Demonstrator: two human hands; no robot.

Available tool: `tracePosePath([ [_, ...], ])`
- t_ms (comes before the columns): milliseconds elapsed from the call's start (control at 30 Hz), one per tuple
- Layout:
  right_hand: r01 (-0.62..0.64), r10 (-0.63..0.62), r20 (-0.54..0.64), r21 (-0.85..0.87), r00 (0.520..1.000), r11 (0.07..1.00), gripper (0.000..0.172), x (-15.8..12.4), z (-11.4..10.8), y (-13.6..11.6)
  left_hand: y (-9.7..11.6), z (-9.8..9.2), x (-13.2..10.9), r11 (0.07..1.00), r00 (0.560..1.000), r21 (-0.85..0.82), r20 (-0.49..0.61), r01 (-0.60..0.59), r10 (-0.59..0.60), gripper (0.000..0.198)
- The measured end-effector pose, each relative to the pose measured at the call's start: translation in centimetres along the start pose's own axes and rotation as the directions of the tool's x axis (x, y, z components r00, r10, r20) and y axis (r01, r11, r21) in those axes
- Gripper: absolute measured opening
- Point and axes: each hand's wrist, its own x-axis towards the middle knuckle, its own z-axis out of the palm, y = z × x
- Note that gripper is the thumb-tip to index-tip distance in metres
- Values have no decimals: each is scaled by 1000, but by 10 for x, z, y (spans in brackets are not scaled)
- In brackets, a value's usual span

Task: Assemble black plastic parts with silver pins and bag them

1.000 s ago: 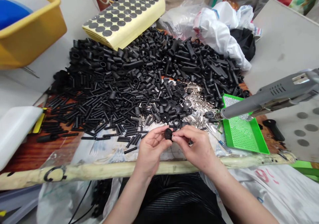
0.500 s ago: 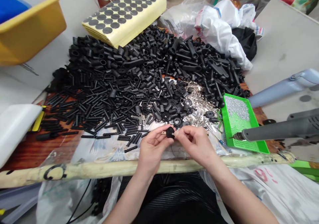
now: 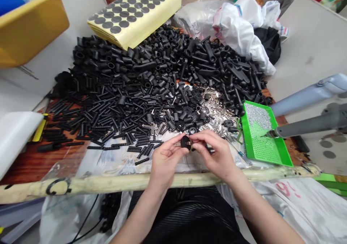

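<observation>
Between the fingertips of my left hand (image 3: 166, 157) is a round black plastic disc (image 3: 185, 144), held on edge above the front of the table. A thin metal strip (image 3: 177, 144) pokes out on its left side. My right hand (image 3: 214, 153) is closed, with thumb and index finger pinched against the disc's right edge; whether a small part sits in that pinch is hidden. Just beyond the hands lie several similar black discs (image 3: 193, 117), small metal strips (image 3: 215, 103) and ribbed black sticks (image 3: 146, 150).
Black plastic tubes and handles (image 3: 151, 67) are heaped at the back. To the right, an electric screwdriver (image 3: 303, 128) reaches over a green tray (image 3: 271, 150) of small screws. Yellow sticker sheets (image 3: 151, 23) lie behind the heap. A pale pole (image 3: 108, 184) edges the table front.
The disc has turned to show more of its flat face. My right fingers have shifted their pinch along its edge. The electric screwdriver has swung slightly up and right.
</observation>
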Motion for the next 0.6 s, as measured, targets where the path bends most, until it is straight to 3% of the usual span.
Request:
tracePosePath([
  [133, 158, -158, 13, -29, 987, 987, 21, -1, 2, 7, 0, 1, 1, 1000, 1000, 12, 3, -11, 11, 35],
  [233, 207, -206, 13, -62, 978, 976, 20, -1, 3, 12, 0, 1, 1, 1000, 1000, 18, 11, -6, 6, 36],
  [600, 95, -97, -76, -31, 992, 995, 15, 0, 11, 10, 1, 1, 0, 1000, 1000, 10, 19, -24, 24, 36],
])
